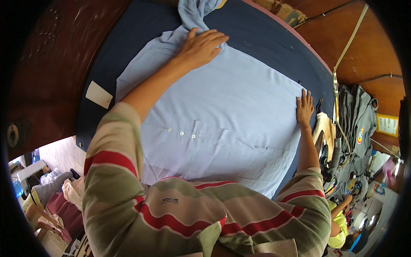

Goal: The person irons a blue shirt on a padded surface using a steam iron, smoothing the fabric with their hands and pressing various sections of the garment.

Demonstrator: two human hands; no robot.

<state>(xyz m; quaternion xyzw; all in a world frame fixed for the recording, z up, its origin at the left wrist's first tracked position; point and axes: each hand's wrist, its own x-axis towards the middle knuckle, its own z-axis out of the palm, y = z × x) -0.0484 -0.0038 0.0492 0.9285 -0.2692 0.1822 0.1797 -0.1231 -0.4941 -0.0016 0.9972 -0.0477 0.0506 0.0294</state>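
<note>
A light blue shirt (231,115) lies spread flat on a dark blue padded table (265,38), with small white buttons near its middle. My left hand (201,46) rests palm down on the shirt's far part, fingers spread, just below a bunched sleeve or collar (195,13). At the shirt's right edge my right hand (305,107) presses flat with fingers apart. Neither hand holds anything. My striped sleeves cover the shirt's near edge.
A white tag (99,94) lies on the table at the left. Grey garments (357,124) hang at the right beside a cord (342,60). A person in a yellow top (339,227) is at the lower right. Piled clothes (55,188) lie at the lower left.
</note>
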